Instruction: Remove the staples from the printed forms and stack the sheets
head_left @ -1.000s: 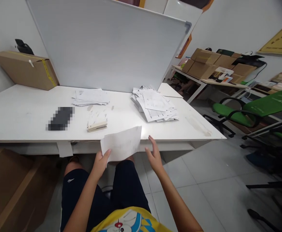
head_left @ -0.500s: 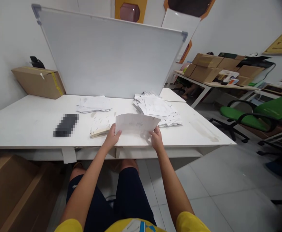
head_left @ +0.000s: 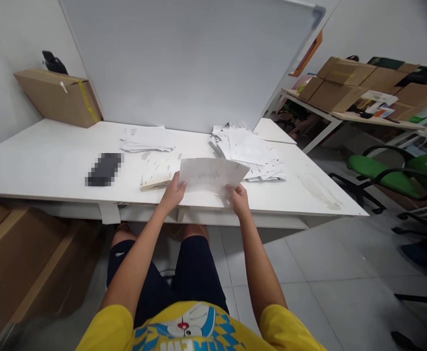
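Note:
A white sheet of paper (head_left: 213, 174) with faint marks is held up over the front of the desk, slightly bowed. My left hand (head_left: 173, 191) pinches its left edge, thumb on the near side. At the lower right corner, my right hand (head_left: 238, 197) grips the same sheet. Just left of my left hand lies a thick pad of paper (head_left: 156, 181) with a yellowish edge. Behind the sheet to the right is a messy heap of papers (head_left: 248, 148). A smaller stack of papers (head_left: 147, 140) lies farther back on the left.
On the white desk (head_left: 52, 146) a dark pixelated object (head_left: 105, 169) lies at left. A whiteboard (head_left: 184, 63) stands along the back, beside a cardboard box (head_left: 57, 97). More boxes (head_left: 341, 83) sit on another table at right, near a green chair (head_left: 385, 173).
My view has tipped downward, so the desk appears higher. Both hands still hold the sheet, which now leans a little differently.

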A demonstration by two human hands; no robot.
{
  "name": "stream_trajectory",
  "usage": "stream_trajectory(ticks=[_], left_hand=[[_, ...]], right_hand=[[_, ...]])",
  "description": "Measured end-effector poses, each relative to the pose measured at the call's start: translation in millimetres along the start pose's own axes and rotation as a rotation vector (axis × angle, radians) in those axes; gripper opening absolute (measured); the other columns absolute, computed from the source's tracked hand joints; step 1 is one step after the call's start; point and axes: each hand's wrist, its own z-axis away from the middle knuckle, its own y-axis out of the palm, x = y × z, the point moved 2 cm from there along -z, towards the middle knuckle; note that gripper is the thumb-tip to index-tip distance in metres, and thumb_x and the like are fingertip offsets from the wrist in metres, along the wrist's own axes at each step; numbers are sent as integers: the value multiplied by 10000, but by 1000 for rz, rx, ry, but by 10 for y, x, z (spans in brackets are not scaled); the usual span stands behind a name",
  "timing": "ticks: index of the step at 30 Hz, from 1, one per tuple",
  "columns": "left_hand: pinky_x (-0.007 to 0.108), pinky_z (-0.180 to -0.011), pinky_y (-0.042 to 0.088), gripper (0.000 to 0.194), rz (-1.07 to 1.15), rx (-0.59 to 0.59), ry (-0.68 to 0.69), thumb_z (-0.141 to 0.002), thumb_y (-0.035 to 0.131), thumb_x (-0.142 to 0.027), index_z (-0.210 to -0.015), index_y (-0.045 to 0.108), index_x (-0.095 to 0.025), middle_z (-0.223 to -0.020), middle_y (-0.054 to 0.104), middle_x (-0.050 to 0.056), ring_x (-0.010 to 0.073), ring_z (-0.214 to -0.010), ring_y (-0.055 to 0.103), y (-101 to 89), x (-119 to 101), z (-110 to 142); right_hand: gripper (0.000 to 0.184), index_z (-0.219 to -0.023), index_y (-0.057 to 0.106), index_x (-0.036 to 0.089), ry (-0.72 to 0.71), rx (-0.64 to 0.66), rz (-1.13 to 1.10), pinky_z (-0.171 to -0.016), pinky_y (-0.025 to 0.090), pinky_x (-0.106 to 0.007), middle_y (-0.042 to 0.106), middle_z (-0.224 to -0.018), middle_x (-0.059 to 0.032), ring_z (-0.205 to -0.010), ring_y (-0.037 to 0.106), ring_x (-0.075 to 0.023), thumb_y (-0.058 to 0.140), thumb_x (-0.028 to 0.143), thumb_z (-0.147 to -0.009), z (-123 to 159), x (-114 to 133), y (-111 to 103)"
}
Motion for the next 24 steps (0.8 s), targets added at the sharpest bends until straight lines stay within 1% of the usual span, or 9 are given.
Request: stream_trajectory(ticks=[3,5,6,8,10,13,17,21,24], left_hand=[[386,-989,537,422,-35,-110,67,-1008,414,-318,-1404,440,-175,-1253,656,155,235,-1142,657,-154,-51,79],[403,-1000,519,438,-163,-188,101,-1022,391,-340,-1424,439,-172,-1215,657,155,246,-1136,639,-359,-53,145],[425,-1029,496,440,-260,-202,107,-1023,390,-345,-1422,458,-172,-1216,657,158,263,-1165,616,-469,-44,175],[479,-1087,436,466,-462,-154,93,-1008,416,-357,-1425,496,-166,-1280,644,175,311,-1250,555,-654,-7,215],[519,-1128,379,501,-600,-50,68,-999,429,-368,-1446,509,-156,-1373,613,181,350,-1325,492,-754,37,229],[551,-1172,302,475,-666,40,62,-1010,420,-365,-1415,560,-159,-1409,612,159,371,-1393,426,-766,69,228],[571,-1180,262,383,-661,46,64,-1019,423,-346,-1288,647,-192,-1354,653,132,375,-1392,411,-730,62,227],[561,-1183,265,381,-648,80,52,-1038,380,-340,-1277,646,-211,-1360,645,120,361,-1390,408,-743,63,232],[566,-1204,237,391,-646,80,48,-1046,356,-338,-1274,650,-217,-1357,645,113,353,-1404,398,-750,72,231]], right_hand=[[447,-1026,685,226,48,57,-93,-902,553,-431,777,-1011,-69,-1034,698,-302,715,496,-670,179,55,-86],[506,-1130,682,237,112,126,-118,-934,558,-448,774,-1113,-73,-1072,701,-309,754,453,-678,352,77,-161],[519,-1155,681,241,149,153,-114,-943,560,-456,772,-1141,-76,-1086,702,-314,766,439,-684,442,76,-196],[519,-1168,685,240,209,176,-88,-950,563,-467,769,-1163,-83,-1107,699,-324,772,431,-694,605,54,-236],[518,-1172,689,235,238,170,-64,-969,556,-471,763,-1187,-87,-1137,690,-328,771,426,-697,728,16,-222],[528,-1183,692,228,260,177,-41,-1011,531,-480,753,-1225,-88,-1174,670,-332,767,419,-697,838,-31,-117],[542,-1193,689,224,288,198,-33,-1042,504,-498,744,-1250,-88,-1200,651,-344,763,430,-698,894,-37,-2],[574,-1240,672,229,318,195,-33,-1052,495,-508,725,-1292,-93,-1233,633,-353,762,441,-714,913,-11,5],[578,-1249,668,230,331,194,-36,-1077,482,-518,711,-1322,-95,-1257,623,-358,760,434,-716,916,9,-3]])
